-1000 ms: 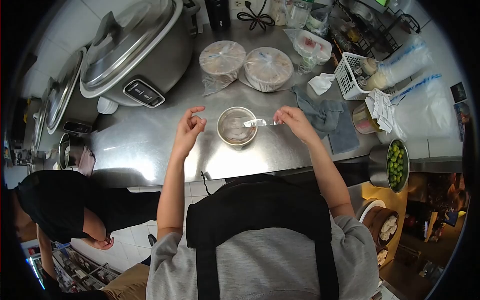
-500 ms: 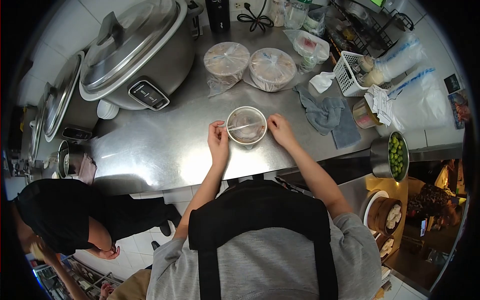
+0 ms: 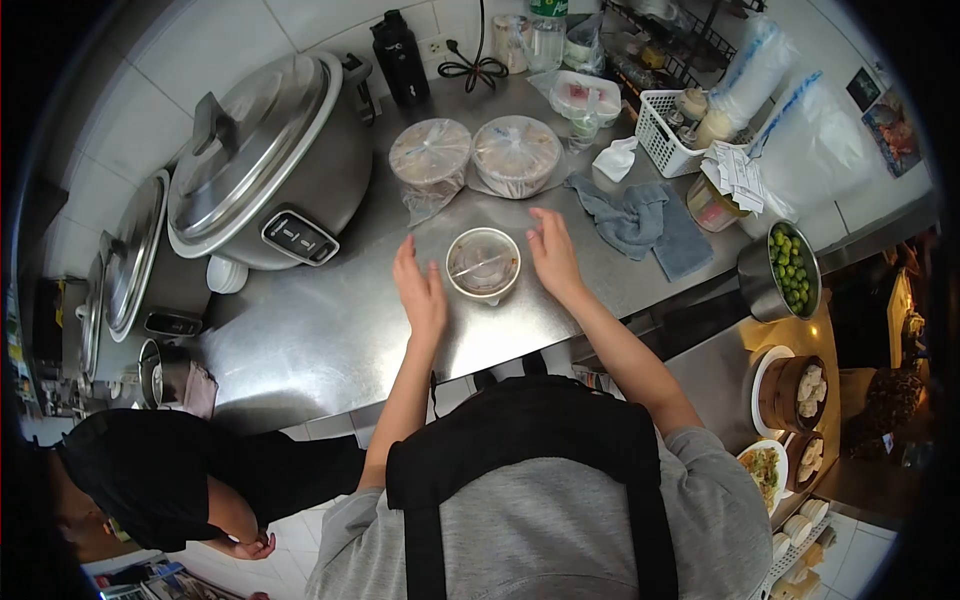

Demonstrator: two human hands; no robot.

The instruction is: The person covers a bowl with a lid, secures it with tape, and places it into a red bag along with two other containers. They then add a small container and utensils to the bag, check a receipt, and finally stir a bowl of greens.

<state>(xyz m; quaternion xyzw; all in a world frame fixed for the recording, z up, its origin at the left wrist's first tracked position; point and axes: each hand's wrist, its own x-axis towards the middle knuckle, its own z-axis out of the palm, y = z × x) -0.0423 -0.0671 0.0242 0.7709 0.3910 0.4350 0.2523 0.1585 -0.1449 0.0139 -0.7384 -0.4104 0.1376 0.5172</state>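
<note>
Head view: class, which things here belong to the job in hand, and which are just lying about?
Job in hand:
round bowl with a strip across its top, between the left hand and right hand
probably the bagged containers behind it

Apparently just lying about:
blue-grey cloth
black bottle
black cord
white basket

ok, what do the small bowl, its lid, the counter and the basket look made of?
Bowl: pale, coated paper or plastic; the look leaves it open.
Lid: likely clear, glossy plastic; the contents show through.
Counter: probably stainless steel, satin finish; grey with soft, smeared glare.
Basket: white, likely moulded plastic; regular openings in its wall.
</note>
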